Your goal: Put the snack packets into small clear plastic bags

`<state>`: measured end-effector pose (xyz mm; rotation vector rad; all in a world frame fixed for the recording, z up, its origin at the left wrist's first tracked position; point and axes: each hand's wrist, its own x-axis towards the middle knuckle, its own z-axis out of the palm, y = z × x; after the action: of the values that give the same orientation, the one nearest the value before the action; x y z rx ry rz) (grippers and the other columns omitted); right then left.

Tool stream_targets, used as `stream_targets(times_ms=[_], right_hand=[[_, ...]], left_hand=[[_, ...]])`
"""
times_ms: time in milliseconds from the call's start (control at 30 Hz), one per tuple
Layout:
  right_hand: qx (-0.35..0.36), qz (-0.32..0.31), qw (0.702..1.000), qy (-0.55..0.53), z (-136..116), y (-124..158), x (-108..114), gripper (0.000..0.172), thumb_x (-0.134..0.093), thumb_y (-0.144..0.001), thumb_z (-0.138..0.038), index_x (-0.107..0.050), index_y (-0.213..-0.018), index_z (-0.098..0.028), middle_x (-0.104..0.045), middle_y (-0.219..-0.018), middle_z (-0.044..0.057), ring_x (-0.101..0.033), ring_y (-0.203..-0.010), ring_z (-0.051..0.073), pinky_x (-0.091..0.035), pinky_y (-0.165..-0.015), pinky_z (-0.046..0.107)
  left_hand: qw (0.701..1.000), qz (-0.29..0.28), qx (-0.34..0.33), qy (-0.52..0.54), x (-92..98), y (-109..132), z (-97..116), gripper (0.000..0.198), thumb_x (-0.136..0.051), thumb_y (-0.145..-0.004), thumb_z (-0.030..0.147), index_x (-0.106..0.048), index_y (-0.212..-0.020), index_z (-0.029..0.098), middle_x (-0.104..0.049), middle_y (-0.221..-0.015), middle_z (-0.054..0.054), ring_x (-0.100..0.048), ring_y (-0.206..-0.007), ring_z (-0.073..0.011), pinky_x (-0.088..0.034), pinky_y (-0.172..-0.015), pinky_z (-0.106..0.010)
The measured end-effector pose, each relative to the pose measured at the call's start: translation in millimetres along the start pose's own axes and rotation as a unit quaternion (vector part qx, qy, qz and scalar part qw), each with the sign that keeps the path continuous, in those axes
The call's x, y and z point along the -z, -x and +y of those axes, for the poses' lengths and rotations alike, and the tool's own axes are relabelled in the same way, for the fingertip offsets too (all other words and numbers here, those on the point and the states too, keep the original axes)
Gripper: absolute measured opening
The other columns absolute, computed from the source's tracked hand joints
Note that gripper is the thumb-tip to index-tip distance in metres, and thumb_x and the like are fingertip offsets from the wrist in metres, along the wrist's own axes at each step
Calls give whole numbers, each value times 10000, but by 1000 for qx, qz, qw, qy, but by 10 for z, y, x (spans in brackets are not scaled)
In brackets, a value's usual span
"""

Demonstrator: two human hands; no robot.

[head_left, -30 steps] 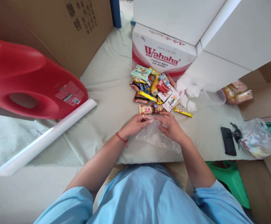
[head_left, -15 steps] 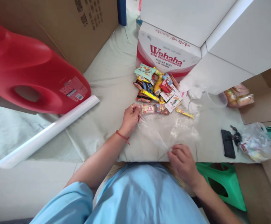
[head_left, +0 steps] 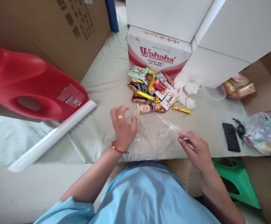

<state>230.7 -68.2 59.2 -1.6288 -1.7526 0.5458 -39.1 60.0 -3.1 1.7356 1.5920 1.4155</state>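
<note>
Head camera, looking down at a cloth-covered table (head_left: 102, 90) from over a light blue shirt. A clear plastic bag (head_left: 154, 138) is stretched flat on the cloth in front of the person, between both hands. The right hand (head_left: 195, 149) pinches the bag's right corner between thumb and fingertips. The left hand (head_left: 123, 129), with a red string at the wrist, is lifted at the bag's left edge with fingers curled. It seems to grip the film there, but the plastic is too transparent to be sure.

Just beyond the bag lies a pile of snack packets (head_left: 153, 90), with crumpled white tissue (head_left: 187, 90) beside it. Behind them stands a Wahaha box (head_left: 159, 54).

To the left, a red jug (head_left: 28, 87) rests on its side, touching a white roll (head_left: 53, 137). To the right lie a black phone (head_left: 230, 141), keys (head_left: 239, 129) and a filled plastic bag (head_left: 261, 133). A green stool (head_left: 237, 182) sits below the table's edge.
</note>
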Motion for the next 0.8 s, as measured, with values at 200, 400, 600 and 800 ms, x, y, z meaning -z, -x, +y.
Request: stream_targets(times_ms=[200,400,600,800], right_hand=[[-28,98,992,76,616,-384,-322,577,-650,-979,-448,-559,-1519,-269,-547,-1426,176,-646,-1094,268,-652,-803,433],[-19,152,973,172,846,-438,-431,530,-561,-1021,-401,-545,-1507,-188,-489,-1521,227,-513,-1399,367,-503,-1126,628],[99,20,977,188,649,-32,-646,488,-515,-1077,-343,-530,-1552,-234,-479,-1634,171,-453,-1516,332,-455,-1212,586],[31,-57,973,223,1211,193,-352,453,-428,-1104,-380,-664,-1448,-205,-591,-1568,140,-499,-1492,342,-464,-1200,596]], left_hand=[[942,-307,-115,-74,-129,500,3,284,-613,-953,251,-720,-1216,245,-712,-1360,-160,-596,-1355,-364,-345,-1206,-608],[899,-348,-154,-217,-67,589,-73,515,-450,-1074,375,-519,-1574,274,-384,-1729,-145,-327,-1617,-340,-178,-1300,-661],[893,-314,-187,-263,-50,358,-118,526,-368,-1102,386,-508,-1591,254,-392,-1725,-136,-356,-1609,-312,-185,-1315,-643],[861,-366,-186,-299,45,314,-384,574,-434,-1075,468,-458,-1627,310,-302,-1760,-112,-322,-1623,-343,-116,-1311,-696]])
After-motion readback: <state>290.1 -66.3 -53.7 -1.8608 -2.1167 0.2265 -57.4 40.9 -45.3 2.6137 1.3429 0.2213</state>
